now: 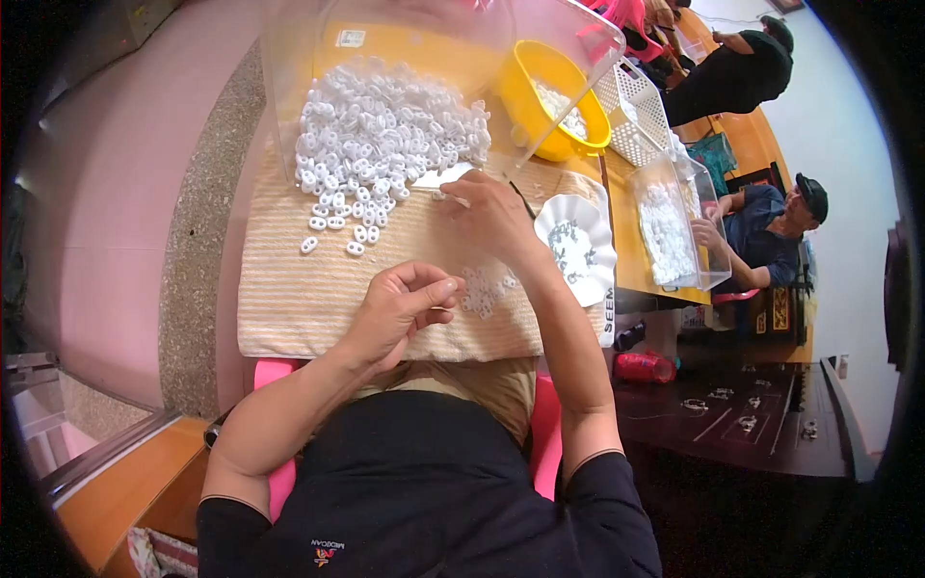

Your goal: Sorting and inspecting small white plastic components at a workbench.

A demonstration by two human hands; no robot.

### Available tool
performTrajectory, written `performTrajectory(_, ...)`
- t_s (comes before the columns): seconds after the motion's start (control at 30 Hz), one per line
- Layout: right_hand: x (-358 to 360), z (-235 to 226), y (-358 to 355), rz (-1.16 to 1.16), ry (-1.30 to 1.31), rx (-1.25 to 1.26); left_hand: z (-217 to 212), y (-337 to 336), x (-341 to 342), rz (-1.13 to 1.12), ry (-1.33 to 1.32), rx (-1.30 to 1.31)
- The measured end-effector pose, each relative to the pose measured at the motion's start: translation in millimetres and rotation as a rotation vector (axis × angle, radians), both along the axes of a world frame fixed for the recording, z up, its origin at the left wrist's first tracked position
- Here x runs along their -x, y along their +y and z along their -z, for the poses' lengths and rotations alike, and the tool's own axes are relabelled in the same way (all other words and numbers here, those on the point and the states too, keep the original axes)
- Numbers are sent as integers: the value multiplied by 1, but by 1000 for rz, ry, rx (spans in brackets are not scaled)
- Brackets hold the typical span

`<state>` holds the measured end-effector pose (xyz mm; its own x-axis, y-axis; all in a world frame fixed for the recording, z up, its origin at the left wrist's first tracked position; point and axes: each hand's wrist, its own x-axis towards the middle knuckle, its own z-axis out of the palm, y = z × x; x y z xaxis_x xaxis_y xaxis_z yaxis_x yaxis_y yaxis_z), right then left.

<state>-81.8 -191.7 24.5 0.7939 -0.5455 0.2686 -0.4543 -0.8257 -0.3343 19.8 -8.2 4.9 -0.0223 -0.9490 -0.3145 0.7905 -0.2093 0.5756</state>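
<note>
Pieces of white plastic, little ovals with two holes each [385,125], are heaped in front of the person, spilling from a clear plastic bin [286,125] onto a striped beige towel [289,299]. The left hand [409,301] is nearer the body, below the loose ovals at the front of the heap and clearly apart from them. Its fingers are curled in and the thumb is up against the forefinger, so it's mostly closed, but I can't tell if anything tiny is pinched in there.

Just right of that hand there's a scatter of much smaller whitish bits [487,294] on the towel. The right hand [487,212] is farther forward, palm down, fingers partly bent and loosely spread. Its fingertips are by a flat white piece [443,177] at the heap's right edge, so the ovals are just ahead and to the left of it. Can't tell whether it's touching or gripping anything.

Right of that forearm is a wavy-rimmed white dish [604,252] with small dark bits [568,241] in it. Beyond the right hand is a yellow basin [520,72] holding more white pieces.
</note>
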Motion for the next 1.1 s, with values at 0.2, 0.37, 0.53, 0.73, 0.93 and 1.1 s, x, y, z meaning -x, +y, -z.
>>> performTrajectory(0.2, -2, 8, 4, 0, 233, 3, -6, 3, -1, -13, -12, 11)
performTrajectory(0.37, -7, 4, 12, 39, 144, -101, -5, 2, -3, -13, -3, 12)
performTrajectory(0.53, -11, 3, 17, 79, 126, -84, -3, 2, -2, -24, 11, -2)
performTrajectory(0.73, -12, 6, 16, 74, 109, -72, -1, 2, -2, -44, 18, -2)
performTrajectory(0.93, -13, 10, 18, 25, 39, 8, -1, 2, -2, -54, 4, -13)
performTrajectory(1.1, -16, 11, 19, 12, 31, 46, -1, 1, -2, -67, 6, -7)
